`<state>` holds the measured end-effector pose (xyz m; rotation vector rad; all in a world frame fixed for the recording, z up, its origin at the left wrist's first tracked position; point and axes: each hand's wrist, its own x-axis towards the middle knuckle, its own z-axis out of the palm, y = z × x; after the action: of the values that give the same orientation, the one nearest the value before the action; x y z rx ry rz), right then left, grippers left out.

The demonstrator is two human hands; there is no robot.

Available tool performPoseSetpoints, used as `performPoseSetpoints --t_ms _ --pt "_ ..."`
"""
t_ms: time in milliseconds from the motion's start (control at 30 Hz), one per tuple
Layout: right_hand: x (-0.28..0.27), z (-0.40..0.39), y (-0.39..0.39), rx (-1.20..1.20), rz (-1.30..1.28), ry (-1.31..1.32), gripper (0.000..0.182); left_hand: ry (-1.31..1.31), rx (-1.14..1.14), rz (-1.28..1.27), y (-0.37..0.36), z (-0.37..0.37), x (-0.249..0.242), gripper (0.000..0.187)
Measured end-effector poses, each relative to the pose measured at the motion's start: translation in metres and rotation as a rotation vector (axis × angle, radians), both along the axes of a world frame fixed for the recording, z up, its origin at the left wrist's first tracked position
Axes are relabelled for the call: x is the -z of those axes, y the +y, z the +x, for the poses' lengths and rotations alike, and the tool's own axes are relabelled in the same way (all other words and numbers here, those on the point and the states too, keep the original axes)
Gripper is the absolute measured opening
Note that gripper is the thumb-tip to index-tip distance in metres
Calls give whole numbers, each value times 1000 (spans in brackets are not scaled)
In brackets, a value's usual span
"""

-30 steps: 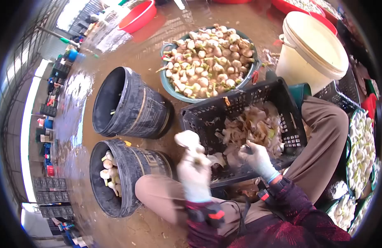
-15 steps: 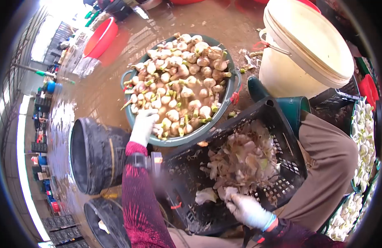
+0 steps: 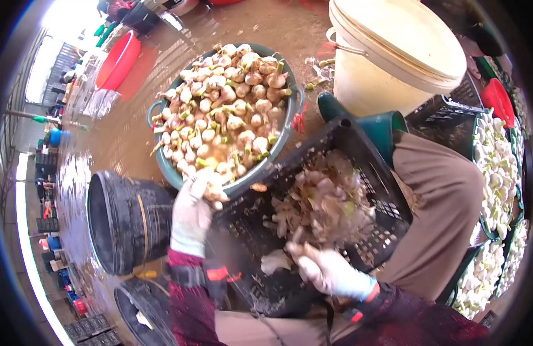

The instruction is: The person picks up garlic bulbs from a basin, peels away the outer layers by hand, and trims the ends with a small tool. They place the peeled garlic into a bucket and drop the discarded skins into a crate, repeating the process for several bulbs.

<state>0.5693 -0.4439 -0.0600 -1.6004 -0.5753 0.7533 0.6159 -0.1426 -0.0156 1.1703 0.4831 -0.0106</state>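
My left hand [image 3: 190, 216], in a whitish glove, is closed on a garlic bulb [image 3: 213, 189] at the near edge of a green basin [image 3: 293, 124]. Many garlic bulbs with short green stems fill the basin. My right hand [image 3: 330, 271], also gloved, is over the near side of a black crate [image 3: 350, 128]; its fingers are closed, and what they hold is too blurred to name. Loose garlic skins [image 3: 324, 202] are heaped inside the crate, beyond my right hand.
A cream bucket with a lid [image 3: 370, 75] stands at the upper right, beside a green boot [image 3: 382, 132]. Black buckets [image 3: 128, 222] are at the left. Peeled garlic [image 3: 491, 167] fills containers at the right. A red basin [image 3: 119, 60] lies farther back.
My left hand has drawn back from among the bulbs to the basin's edge and now has a bulb. My right hand has turned slightly over the crate. The whole view has shifted.
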Motion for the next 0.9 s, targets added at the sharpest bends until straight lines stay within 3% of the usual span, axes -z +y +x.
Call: performPoseSetpoints --t_ms 33,100,200,233,300,400,633,700,767,800,833,900 --pt "-1 -3 2 42 90 29 46 12 -83 -70 -23 -25 -3 37" --pt "-34 7 0 -15 -5 48 51 79 -241 -195 -77 -73 -18 40" --pt "-25 -10 -1 -70 15 -130 56 -37 -339 -435 -124 -131 -3 38" --pt "-19 -16 -2 -111 -71 -215 57 -22 -355 -441 -137 -146 -3 38" --pt "-13 -26 -6 -128 -45 -284 54 -4 -621 -406 -156 -164 -2 37" --pt "-19 -33 -10 -271 -139 -339 50 47 -669 -375 -178 -177 12 35" --pt "-5 -44 -18 -181 -116 -414 32 65 -593 -416 -197 -175 23 35" --pt "-6 -42 -15 -193 -128 -346 29 158 -676 -332 -199 -177 22 34" --pt "-8 -37 -7 -19 89 104 28 112 -600 -357 -196 -182 23 35" --pt "-18 -24 -17 -166 37 485 30 137 -599 -373 -195 -183 24 35" --pt "-15 -18 -22 -209 2 543 26 159 -596 -391 -195 -184 25 35" --pt "4 -22 -28 -23 -149 -322 29 133 -571 -472 -191 -188 30 34"
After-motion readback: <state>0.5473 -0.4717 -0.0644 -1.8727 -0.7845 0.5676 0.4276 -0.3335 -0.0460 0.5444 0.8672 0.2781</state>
